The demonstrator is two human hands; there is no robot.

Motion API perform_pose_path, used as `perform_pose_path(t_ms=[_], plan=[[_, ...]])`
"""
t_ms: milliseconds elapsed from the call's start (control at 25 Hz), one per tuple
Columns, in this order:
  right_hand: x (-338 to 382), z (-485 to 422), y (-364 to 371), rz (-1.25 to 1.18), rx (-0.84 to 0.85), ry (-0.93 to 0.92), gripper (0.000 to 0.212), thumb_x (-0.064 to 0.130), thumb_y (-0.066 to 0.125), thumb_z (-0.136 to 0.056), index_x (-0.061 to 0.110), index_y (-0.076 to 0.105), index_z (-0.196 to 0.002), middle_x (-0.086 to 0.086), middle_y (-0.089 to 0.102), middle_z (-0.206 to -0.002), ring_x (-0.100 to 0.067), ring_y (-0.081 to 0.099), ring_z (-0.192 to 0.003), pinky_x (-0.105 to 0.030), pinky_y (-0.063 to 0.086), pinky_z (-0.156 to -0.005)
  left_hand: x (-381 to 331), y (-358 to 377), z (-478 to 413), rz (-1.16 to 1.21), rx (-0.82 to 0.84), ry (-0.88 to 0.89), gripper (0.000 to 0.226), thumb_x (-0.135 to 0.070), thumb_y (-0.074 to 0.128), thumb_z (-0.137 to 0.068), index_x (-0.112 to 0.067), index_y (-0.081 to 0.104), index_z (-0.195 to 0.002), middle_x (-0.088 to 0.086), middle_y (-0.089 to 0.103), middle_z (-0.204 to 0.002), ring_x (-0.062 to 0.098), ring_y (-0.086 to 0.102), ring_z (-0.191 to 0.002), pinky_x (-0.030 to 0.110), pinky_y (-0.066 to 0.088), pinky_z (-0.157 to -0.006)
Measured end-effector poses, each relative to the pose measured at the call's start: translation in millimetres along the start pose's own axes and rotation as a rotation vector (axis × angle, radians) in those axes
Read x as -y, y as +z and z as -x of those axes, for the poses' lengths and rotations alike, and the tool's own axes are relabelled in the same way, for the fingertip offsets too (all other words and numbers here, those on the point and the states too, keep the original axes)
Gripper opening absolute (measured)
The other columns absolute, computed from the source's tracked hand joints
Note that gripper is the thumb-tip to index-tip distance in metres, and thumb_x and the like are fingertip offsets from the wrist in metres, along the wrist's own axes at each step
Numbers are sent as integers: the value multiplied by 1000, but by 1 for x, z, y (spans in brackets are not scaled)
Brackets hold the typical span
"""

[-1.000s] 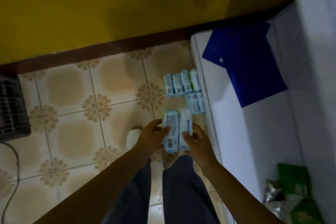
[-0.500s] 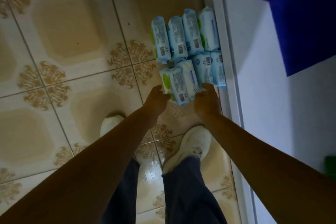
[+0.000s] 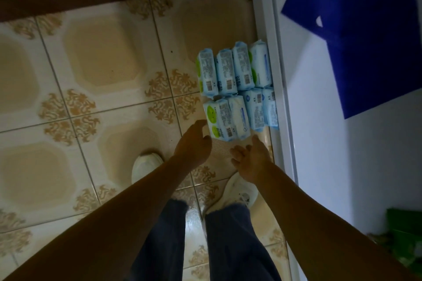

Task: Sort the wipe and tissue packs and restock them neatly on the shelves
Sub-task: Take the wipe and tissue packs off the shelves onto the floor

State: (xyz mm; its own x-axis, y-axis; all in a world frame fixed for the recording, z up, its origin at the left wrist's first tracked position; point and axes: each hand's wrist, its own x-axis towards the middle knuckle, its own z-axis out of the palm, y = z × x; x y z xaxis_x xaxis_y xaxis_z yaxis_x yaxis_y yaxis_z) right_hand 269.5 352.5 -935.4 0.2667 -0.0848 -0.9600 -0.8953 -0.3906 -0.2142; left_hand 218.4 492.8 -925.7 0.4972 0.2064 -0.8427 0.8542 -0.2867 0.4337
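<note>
Several light-blue wipe packs stand on edge on the tiled floor in two rows against a white cabinet edge. The back row holds several packs. The front row's left pair, one with green circles, leans slightly beside two more packs. My left hand hovers at the pair's near left corner, fingers loosely bent, fingertips at or just off the pack. My right hand is below the pair, clear of it, fingers relaxed and empty.
A blue sheet lies on the white cabinet top at the right. Green packaging sits at the lower right. My white shoes stand on the patterned tiles just below the packs. A dark skirting runs along the top.
The pair of packs carried in both hands a second ago now stands on the floor in the front row. Both hands have let go and drawn back slightly toward me.
</note>
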Motion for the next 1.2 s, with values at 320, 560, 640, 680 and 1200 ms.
perform_pose_path(t_ms=[320,560,640,680,1200], plan=[[71,179,-16,1150,-213,-761,67,41,63,-87,13,35,-142,-7,52,-136,-25,55,-119,-37,48,-95,-77,-121,142,-678,-215,368,67,-31,46,-98,-17,10,-153,3,10,-161,22,8,-148,42,13,-119],[162,389,-30,1219,-414,-1039,76,40,56,-92,14,18,-152,-10,16,-159,-26,18,-146,-42,11,-117,-171,-221,299,-743,-519,828,72,-26,58,-87,-9,25,-149,13,26,-156,32,25,-143,52,25,-111],[162,464,-37,1158,-530,-1147,77,37,60,-89,12,22,-151,-13,19,-158,-28,21,-145,-46,13,-116,-198,-238,357,-699,-629,986,74,-27,56,-83,-9,26,-148,13,28,-155,30,26,-142,53,29,-109],[157,498,-41,1123,-600,-1195,77,35,64,-87,11,26,-150,-15,24,-156,-30,25,-143,-48,16,-115,-211,-244,385,-677,-644,1047,75,-27,57,-84,-9,24,-148,11,25,-157,28,23,-144,52,27,-110],[-11,850,-161,829,-1651,-1465,64,32,62,-85,14,39,-141,-13,40,-149,-27,38,-138,-50,25,-114,-302,-175,735,-344,-823,1985,71,-25,60,-89,-9,21,-147,12,23,-156,25,17,-146,45,18,-119]])
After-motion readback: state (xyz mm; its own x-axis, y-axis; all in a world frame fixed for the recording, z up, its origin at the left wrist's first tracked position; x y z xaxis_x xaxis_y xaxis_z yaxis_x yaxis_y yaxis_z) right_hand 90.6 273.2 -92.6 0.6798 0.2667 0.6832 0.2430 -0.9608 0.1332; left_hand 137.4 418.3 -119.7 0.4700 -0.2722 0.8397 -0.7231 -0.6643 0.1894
